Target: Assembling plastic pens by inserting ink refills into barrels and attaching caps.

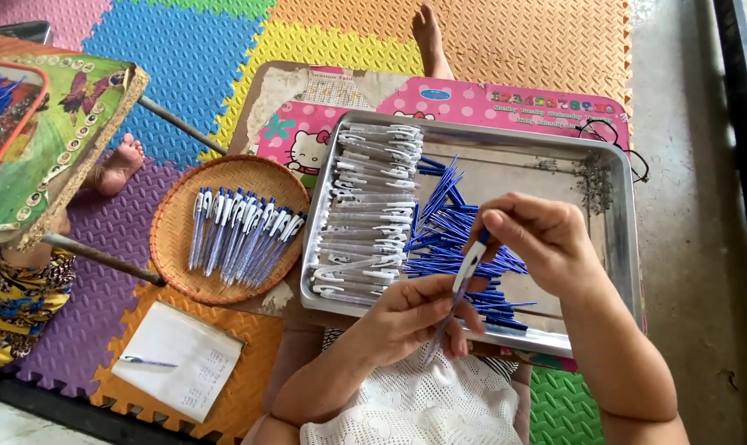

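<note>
1. So, mid-assembly on one pen: left hand curled shut around the lower barrel, right hand pinched closed on the top end with thumb and forefinger. Held up in the air just above the near edge of the metal tray, not resting on anything.

2. Done so far, judging by the woven basket on the left: a neat row of finished blue-and-white pens lying side by side in it. Only covers the middle of the basket, so looks like a fairly small batch.

3. Still to go, and plenty of it: a tall stack of clear-and-white pen barrels filling the left part of the tray, piled tight from the far rim to the near one.

4. Right beside those, a loose heap of blue refills spread over the tray's middle, partly hidden behind both hands. Can't count either pile, but both clearly bigger than the finished row.

5. Rough verdict: early-ish, way more parts waiting than pens completed.

6. Tray sitting on a pink cartoon-printed worktop over colourful foam floor mats.

7. Also around: a white notepad with a pen on it down on the mat near the basket, and another person's bare foot by a second small painted worktop at the left. Not involved with the pen in hand.
</note>
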